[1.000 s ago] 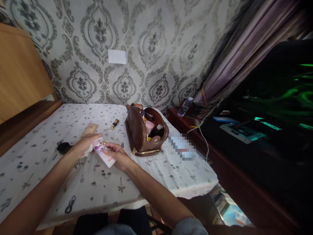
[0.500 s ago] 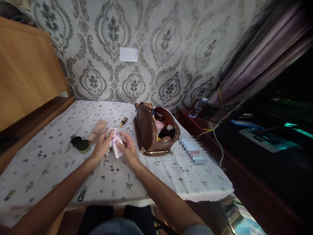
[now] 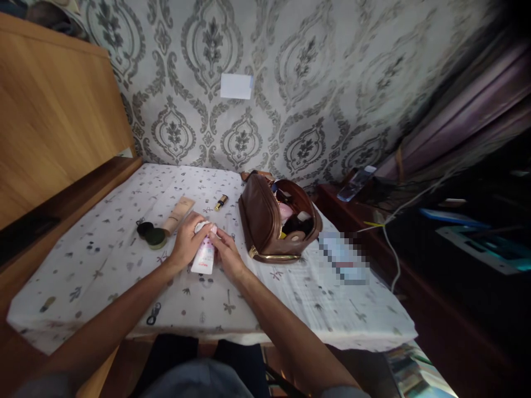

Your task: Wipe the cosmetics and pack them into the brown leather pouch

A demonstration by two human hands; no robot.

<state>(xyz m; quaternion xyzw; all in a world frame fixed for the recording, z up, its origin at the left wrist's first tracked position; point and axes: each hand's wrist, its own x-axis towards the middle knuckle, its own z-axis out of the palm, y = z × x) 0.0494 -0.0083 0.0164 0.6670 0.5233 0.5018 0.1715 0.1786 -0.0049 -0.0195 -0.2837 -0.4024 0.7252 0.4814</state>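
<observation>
A white tube with pink print is held between both hands above the table, its wide flat end toward me. My left hand is closed round the tube's upper left side, with a bit of white tissue showing at the fingers. My right hand pinches the tube near its top from the right. Beyond my left hand lies a beige tube, beside a round dark green compact. A small black and gold tube lies farther back.
An open brown bag full of small items stands right of my hands. A blurred-out flat object lies on the patterned cloth. A clear bottle rests at the back right, near a white cable.
The tube has turned so its flat end points more toward me and its print shows. My right fingers have moved up to its top. The whole view has shifted, so things appear farther right.
</observation>
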